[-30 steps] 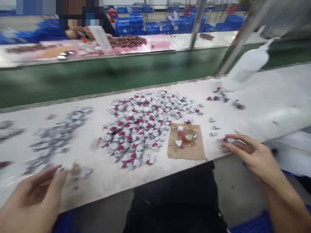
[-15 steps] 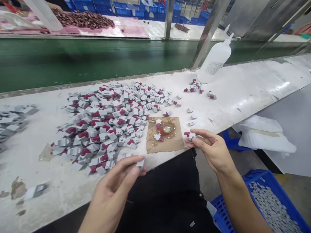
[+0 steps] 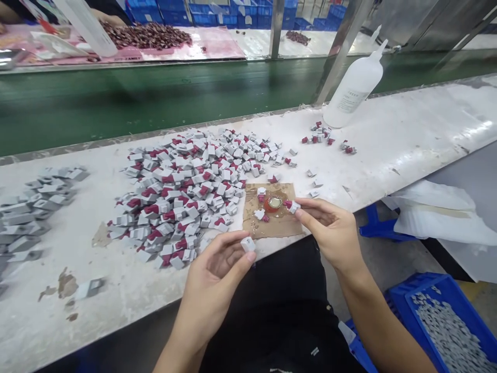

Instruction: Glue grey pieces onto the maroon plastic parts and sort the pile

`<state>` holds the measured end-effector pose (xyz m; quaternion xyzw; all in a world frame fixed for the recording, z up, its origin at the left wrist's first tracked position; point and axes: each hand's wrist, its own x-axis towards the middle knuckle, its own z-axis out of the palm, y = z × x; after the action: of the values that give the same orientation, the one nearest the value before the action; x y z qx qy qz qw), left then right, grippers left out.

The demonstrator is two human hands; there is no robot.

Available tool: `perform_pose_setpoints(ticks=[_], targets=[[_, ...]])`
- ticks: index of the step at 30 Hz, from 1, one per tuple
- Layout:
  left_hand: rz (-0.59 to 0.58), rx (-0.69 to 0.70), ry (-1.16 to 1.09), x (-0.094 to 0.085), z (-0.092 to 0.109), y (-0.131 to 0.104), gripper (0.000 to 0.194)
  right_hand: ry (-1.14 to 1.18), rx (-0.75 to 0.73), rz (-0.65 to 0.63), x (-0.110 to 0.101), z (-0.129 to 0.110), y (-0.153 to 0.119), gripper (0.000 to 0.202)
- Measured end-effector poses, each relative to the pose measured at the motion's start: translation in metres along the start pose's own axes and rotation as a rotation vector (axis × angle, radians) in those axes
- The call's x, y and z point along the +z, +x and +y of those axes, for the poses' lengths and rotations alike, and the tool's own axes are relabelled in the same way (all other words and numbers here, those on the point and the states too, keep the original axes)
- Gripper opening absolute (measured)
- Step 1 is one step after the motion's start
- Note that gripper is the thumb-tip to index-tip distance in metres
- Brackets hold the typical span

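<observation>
Between thumb and fingers, my left hand (image 3: 223,272) pinches a small grey plastic housing (image 3: 247,244) above the table's front edge. My right hand (image 3: 330,228) grips a grey-and-maroon plastic part (image 3: 292,206), its maroon end pointing left toward a small round cap of clear liquid (image 3: 274,202). That cap sits on a brown cardboard square (image 3: 272,230), wet around it. Two more grey-and-maroon parts (image 3: 261,194) lie on the cardboard, left of the cap. Left of the cardboard spreads a large heap of grey-and-maroon parts (image 3: 186,191).
A white squeeze bottle (image 3: 353,88) stands at the back right, near a small group of parts (image 3: 318,133). Grey housings (image 3: 34,207) are piled at far left. Behind runs a green conveyor belt (image 3: 155,98). A blue crate (image 3: 446,321) of small pieces is below right.
My right hand has moved left, bringing its part over the cardboard beside the cap. My left hand has come right and slightly up with the housing. The camera view has shifted slightly.
</observation>
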<state>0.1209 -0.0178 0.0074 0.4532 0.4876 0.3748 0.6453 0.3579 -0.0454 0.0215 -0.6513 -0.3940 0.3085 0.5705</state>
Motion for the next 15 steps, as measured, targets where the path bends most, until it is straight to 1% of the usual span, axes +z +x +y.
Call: perform_pose_setpoints(ticks=[3,6,8,11,15], targets=[[-0.008,0.042,-0.045,0.004,0.001,0.0,0.034,-0.028,-0.028,-0.002,0.003,0.001,0.002,0.025],[-0.012,0.096,-0.022,0.006,0.002,0.0,0.028,-0.045,-0.041,-0.019,0.006,0.005,0.003,0.027],[-0.022,0.093,-0.003,0.006,0.002,-0.001,0.026,-0.045,-0.037,-0.035,0.008,0.007,0.003,0.028],[-0.035,0.068,0.001,0.006,0.002,-0.002,0.031,-0.051,-0.033,-0.054,0.012,0.009,0.004,0.028],[-0.069,0.044,0.037,0.007,0.004,-0.002,0.031,-0.09,-0.057,-0.05,0.014,0.008,0.005,0.027]])
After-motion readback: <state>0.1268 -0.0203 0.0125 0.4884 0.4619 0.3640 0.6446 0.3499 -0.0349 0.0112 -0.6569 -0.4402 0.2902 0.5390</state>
